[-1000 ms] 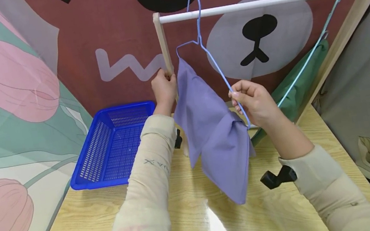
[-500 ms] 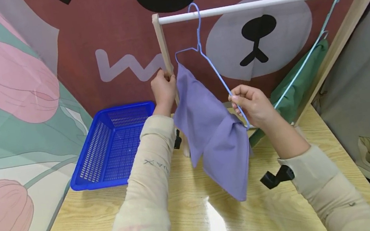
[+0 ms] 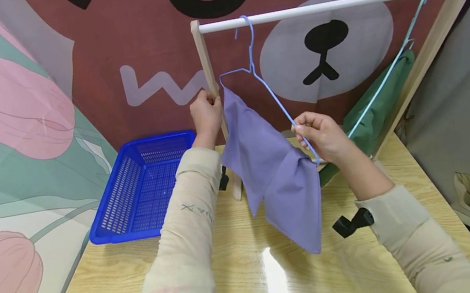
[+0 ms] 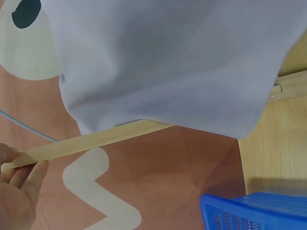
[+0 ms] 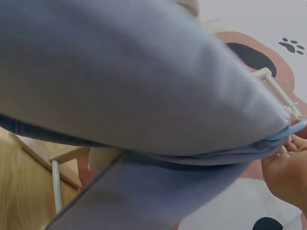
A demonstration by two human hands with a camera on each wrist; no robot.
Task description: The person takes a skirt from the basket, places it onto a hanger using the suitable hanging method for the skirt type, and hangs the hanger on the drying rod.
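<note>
My right hand (image 3: 322, 136) pinches the lower right part of a blue hanger (image 3: 272, 94). The hanger's hook crosses the white rod (image 3: 323, 7) of a small rack, with its tip showing below the rod. A purple cloth garment (image 3: 279, 170) hangs tilted from the hanger, its exact kind unclear. In the right wrist view the purple fabric (image 5: 144, 81) covers much of the picture. My left hand (image 3: 206, 116) grips the rack's left wooden post (image 3: 203, 55), fingers and thumb about it in the left wrist view, where the post (image 4: 96, 140) runs behind the cloth.
A blue plastic basket (image 3: 96, 232) stands left of the rack on the wooden table (image 3: 251, 281). At the rod's right end hangs a light teal hanger (image 3: 385, 81) with a green cloth (image 3: 376, 100). A printed curtain (image 3: 136, 26) hangs close behind.
The blue hanger has come down, its hook dropping from above the rod to sit across it. The purple garment's lower end swings slightly right. My left hand stays on the post.
</note>
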